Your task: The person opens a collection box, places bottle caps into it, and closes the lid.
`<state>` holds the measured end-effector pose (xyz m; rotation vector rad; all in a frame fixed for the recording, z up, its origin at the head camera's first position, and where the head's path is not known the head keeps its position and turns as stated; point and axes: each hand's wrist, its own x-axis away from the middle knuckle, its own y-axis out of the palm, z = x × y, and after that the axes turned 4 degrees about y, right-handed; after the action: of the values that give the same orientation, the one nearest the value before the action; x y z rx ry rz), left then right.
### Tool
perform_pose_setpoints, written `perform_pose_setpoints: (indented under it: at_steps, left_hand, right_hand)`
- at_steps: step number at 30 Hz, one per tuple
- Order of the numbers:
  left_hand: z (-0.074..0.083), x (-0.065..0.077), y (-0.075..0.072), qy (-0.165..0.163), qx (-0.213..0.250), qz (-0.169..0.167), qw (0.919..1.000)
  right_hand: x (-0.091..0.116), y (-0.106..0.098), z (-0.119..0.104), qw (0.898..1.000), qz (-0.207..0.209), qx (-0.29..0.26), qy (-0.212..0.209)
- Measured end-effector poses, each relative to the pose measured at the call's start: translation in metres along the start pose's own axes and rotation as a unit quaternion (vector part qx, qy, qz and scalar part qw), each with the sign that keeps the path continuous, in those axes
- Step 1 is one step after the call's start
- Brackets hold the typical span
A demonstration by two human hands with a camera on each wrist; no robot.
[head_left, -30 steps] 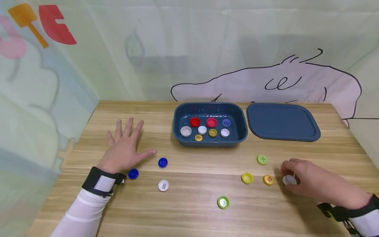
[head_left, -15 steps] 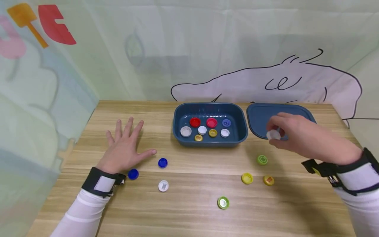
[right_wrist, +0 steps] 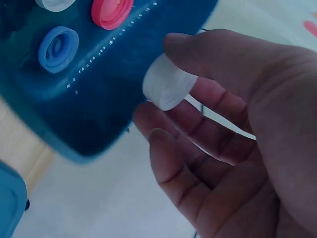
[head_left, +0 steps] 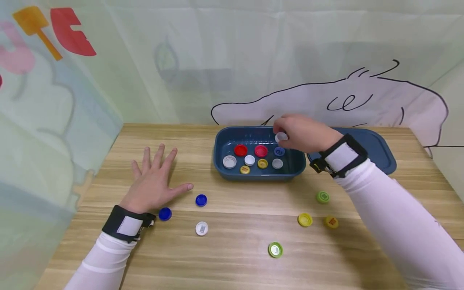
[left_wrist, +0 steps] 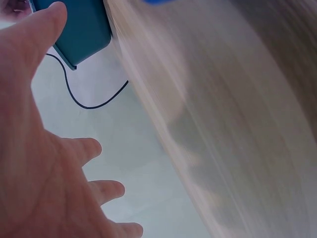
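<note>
My right hand (head_left: 304, 133) pinches a translucent white bottle cap (right_wrist: 167, 83) between thumb and fingertips, over the back right corner of a dark blue bin (head_left: 259, 176). In the bin lie several caps: a red cap (head_left: 241, 150), a pink cap (head_left: 261, 151), a periwinkle cap (right_wrist: 58, 49), and white and yellow ones. My left hand (head_left: 150, 183) is held with its fingers spread at the left of the table, holding nothing. Closest to it are a blue cap (head_left: 201, 200) near the thumb and another blue cap (head_left: 165, 214) beside the wrist.
A flat blue lid (head_left: 377, 151) lies right of the bin, partly behind the right arm. Loose on the wooden table (head_left: 235, 262) are a white cap (head_left: 201, 228), a green-rimmed cap (head_left: 275, 249), a yellow cap (head_left: 305, 220), an orange-yellow cap (head_left: 331, 222) and a green cap (head_left: 323, 197).
My right hand has lifted the white cap from the table at the right and carried it up and left, past the lid, to the bin. The left hand has stayed put.
</note>
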<state>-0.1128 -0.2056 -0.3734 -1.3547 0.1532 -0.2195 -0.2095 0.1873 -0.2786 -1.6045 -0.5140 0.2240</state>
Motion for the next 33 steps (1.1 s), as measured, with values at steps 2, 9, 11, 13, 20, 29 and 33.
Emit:
perform_pose_setpoints:
  at_steps: [2, 9, 11, 13, 20, 29, 33]
  left_hand:
    - [0.000, 0.000, 0.000, -0.001, -0.001, 0.000, 1.0000]
    - [0.001, 0.000, 0.000, 0.003, 0.002, 0.002, 1.0000]
    - [0.001, 0.000, -0.001, 0.004, 0.000, 0.003, 1.0000]
    - [0.001, 0.000, -0.001, 0.004, -0.002, 0.003, 1.0000]
    - [-0.001, 0.002, -0.005, 0.003, 0.000, 0.001, 1.0000]
    - [-0.001, 0.001, -0.015, 0.011, 0.000, -0.008, 0.9999]
    - [-0.004, 0.000, -0.021, 0.019, -0.004, -0.013, 0.9997]
  right_hand:
    - [-0.010, 0.003, -0.002, 1.000, 0.001, -0.004, -0.005]
    - [-0.017, 0.004, -0.003, 1.000, 0.008, -0.017, -0.010]
    - [-0.012, 0.002, -0.002, 1.000, 0.011, -0.023, -0.010]
    - [-0.005, 0.001, 0.000, 0.999, 0.017, -0.025, -0.010]
    - [0.030, -0.003, 0.007, 0.999, 0.047, -0.022, 0.008]
    - [0.093, 0.008, 0.036, 0.991, 0.126, -0.023, 0.029]
    - [0.116, 0.017, 0.052, 0.990, 0.124, -0.032, 0.066]
